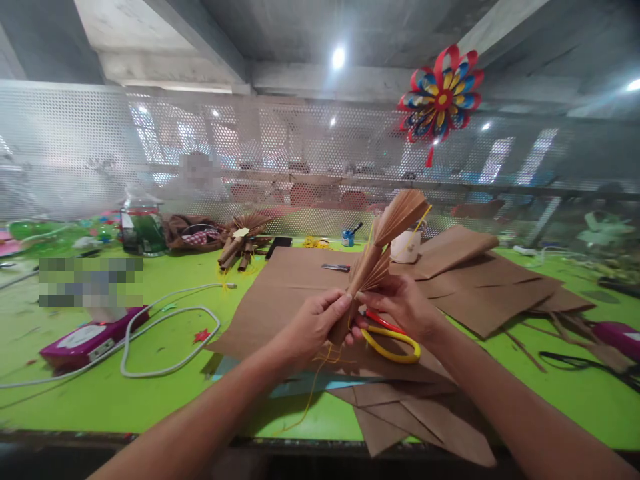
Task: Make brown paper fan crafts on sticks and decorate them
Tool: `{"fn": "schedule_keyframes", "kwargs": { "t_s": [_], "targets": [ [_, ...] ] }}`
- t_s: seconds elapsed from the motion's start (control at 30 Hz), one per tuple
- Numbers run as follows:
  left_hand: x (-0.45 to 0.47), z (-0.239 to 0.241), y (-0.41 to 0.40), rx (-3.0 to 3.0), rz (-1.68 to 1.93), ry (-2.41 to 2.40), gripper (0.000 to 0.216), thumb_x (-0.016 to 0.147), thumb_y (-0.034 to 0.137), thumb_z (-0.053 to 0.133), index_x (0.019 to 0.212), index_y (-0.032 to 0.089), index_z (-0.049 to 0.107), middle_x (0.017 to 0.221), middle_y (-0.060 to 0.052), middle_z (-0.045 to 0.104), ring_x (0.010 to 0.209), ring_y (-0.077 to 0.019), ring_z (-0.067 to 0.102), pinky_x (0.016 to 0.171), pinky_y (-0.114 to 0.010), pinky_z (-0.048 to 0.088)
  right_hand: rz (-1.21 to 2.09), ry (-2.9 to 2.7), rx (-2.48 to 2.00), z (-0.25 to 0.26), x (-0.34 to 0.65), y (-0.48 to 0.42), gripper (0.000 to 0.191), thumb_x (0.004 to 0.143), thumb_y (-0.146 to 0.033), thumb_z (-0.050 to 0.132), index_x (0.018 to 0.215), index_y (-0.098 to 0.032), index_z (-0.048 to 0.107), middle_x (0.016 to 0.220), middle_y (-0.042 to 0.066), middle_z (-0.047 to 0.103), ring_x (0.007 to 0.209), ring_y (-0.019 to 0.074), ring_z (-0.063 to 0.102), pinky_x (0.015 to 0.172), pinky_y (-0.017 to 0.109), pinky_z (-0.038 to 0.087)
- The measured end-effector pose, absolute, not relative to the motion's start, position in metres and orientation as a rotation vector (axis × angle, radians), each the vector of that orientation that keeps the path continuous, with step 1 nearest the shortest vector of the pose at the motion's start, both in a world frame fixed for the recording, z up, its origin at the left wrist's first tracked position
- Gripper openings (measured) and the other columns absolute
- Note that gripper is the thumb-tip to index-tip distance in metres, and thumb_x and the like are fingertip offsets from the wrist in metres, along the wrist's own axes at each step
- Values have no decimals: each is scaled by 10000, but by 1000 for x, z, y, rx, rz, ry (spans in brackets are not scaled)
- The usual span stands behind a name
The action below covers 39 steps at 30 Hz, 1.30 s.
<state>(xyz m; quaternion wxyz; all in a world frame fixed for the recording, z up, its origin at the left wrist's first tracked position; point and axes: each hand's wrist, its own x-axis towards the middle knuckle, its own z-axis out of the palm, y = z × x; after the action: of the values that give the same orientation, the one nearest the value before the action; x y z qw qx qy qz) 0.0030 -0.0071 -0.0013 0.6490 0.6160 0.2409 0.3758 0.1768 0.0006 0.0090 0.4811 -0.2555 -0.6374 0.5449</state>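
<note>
My left hand (316,325) grips the pinched middle of a pleated brown paper fan (387,237), which spreads up and to the right above the table. My right hand (404,305) pinches the same fan from the right side, fingers closed on the folds. Thin yellow string (320,373) hangs down from the fan's waist. Yellow-and-red handled scissors (393,337) lie on the brown paper sheets (290,287) just under my right hand.
A lime green table (150,380) holds a magenta device (85,341) with a white cable (170,333), a small knife (336,268), a white cup (406,247), a bundle of rolled paper (243,243) and brown sheets (500,287). A perforated screen (300,153) bears a colourful paper flower (443,90).
</note>
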Motion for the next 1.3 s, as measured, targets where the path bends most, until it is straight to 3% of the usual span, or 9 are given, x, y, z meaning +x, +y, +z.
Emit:
{"fn": "schedule_keyframes", "kwargs": {
  "t_s": [0.17,0.43,0.7,0.97,1.3],
  "targets": [
    [7,-3,-8,1452,885,604,406,804,513,491,873,115,533,725,-41,581,593,-96,531,564,-224,400,1208,-1634,-699,7,180,5,211,676,-291,711,848,-169,703,778,34,678,727,166,603,679,299,485],
    [8,-4,-8,1558,856,751,385,831,496,453,822,120,534,624,-3,566,450,-53,461,437,-178,313,1068,-1700,-865,1,179,9,197,685,-319,690,795,-155,697,743,33,680,696,161,604,632,275,479],
    [9,-3,-10,1588,869,747,387,805,508,485,772,125,530,591,-1,566,466,-66,475,468,-192,358,999,-1824,-902,10,189,5,212,678,-342,692,762,-147,698,695,34,654,686,172,596,611,294,493],
    [8,-6,-6,1570,898,798,385,820,505,453,793,128,525,610,-11,573,467,-73,475,445,-190,333,988,-1671,-983,19,190,-4,256,663,-353,695,583,-136,585,524,-26,504,493,78,434,474,219,378],
    [9,-10,-1,1662,1021,915,409,803,515,454,671,133,519,521,7,517,441,-79,437,443,-197,328,849,-1478,-933,25,174,-24,254,711,-322,641,888,-142,612,654,-1,554,574,112,502,528,242,435]
  ]
}}
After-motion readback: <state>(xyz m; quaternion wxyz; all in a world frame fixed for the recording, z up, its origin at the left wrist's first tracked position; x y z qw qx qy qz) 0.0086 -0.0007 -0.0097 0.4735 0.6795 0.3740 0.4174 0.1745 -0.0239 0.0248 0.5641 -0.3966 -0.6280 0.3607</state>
